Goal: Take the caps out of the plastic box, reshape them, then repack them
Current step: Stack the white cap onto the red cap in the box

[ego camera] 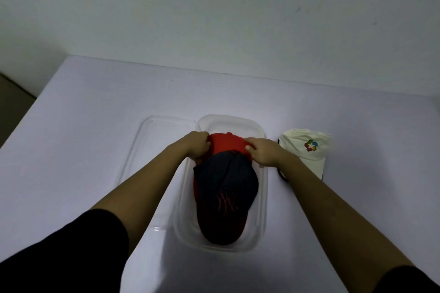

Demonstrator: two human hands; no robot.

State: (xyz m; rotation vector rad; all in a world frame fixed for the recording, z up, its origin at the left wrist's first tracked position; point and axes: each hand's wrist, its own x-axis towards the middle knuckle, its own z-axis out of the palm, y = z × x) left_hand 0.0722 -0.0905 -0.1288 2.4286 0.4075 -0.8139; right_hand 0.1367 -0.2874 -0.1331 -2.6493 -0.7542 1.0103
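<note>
The red cap (225, 144) sits in the clear plastic box (260, 197) under a navy cap (226, 197). The left hand (198, 146) and right hand (262, 151) both pinch its crown. Pulling it could drag the navy cap out or tip the light box.

Dark cap (226, 197) hides most of red cap (225, 144).

Dim, bluish cast, soft focus, faint shadows, wide-angle bending at edges
</note>
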